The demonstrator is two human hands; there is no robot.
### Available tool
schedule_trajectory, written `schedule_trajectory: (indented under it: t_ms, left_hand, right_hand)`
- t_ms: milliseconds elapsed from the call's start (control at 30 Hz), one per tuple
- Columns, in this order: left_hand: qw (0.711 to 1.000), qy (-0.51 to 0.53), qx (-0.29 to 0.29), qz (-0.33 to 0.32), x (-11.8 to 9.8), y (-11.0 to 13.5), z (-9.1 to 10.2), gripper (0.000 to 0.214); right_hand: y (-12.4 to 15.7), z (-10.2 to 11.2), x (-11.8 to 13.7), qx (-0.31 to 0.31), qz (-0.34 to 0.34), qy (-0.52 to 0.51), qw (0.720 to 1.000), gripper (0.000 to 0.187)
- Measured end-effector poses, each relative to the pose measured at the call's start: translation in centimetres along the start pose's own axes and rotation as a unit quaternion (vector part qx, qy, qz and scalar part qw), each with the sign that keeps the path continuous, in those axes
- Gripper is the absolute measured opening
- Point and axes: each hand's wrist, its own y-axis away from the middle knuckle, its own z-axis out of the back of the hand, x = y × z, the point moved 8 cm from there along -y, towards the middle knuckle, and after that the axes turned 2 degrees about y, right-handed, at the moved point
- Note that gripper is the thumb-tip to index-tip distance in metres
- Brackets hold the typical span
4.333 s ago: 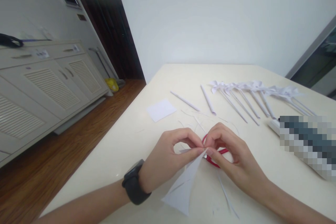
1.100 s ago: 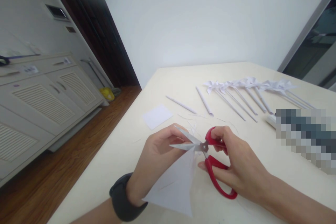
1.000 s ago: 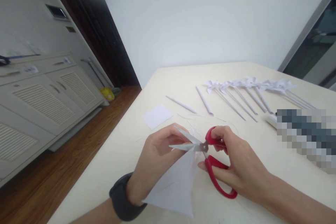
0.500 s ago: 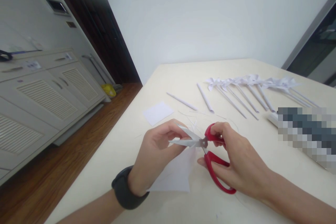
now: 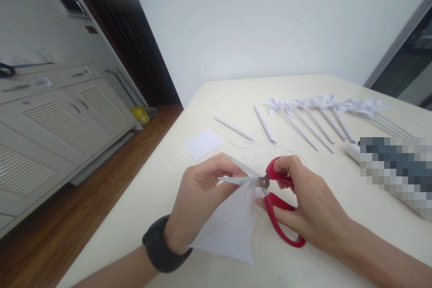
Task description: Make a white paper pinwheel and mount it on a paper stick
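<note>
My right hand (image 5: 303, 198) grips red-handled scissors (image 5: 265, 182) with its fingers through the loops. The blades are spread and point left toward my other hand. Between thumb and fingers, my left hand (image 5: 209, 184) pinches a sheet of white paper (image 5: 226, 225) near its top edge. A dark band circles my left wrist. The sheet's top edge lies at the blades, close to the pivot, and the rest hangs down toward the table. Exactly where the blades meet the paper is partly hidden by my left fingers.
Beyond my hands, a small white paper (image 5: 203, 144) and two rolled paper sticks (image 5: 265, 124) lie on the pale table (image 5: 229, 94). Several white paper pinwheels (image 5: 324, 103) on sticks stretch along the back right. Thin paper strips (image 5: 248, 146) are scattered behind the scissors. A blurred-out object (image 5: 398, 171) sits at the right.
The paper's lower right corner has swung outward and down, showing more of the sheet. The scissors have shifted slightly right. Their blades remain spread.
</note>
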Motion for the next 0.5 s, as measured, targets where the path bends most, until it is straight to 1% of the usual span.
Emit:
schedule_trajectory:
  t_ms: [233, 400, 500]
  left_hand:
    - [0.999, -0.031, 0.01, -0.018, -0.22, -0.05, -0.03, 0.006]
    - [0.998, -0.027, 0.001, -0.05, -0.65, 0.07, -0.04, 0.009]
    - [0.998, -0.02, -0.003, -0.052, -0.7, 0.13, -0.03, 0.008]
  right_hand:
    - [0.05, 0.14, 0.05, -0.009, 0.012, 0.011, 1.0, 0.033]
    - [-0.17, -0.06, -0.02, 0.001, 0.002, 0.019, 1.0, 0.03]
    - [-0.15, -0.13, 0.22, 0.003, 0.005, 0.008, 1.0, 0.029]
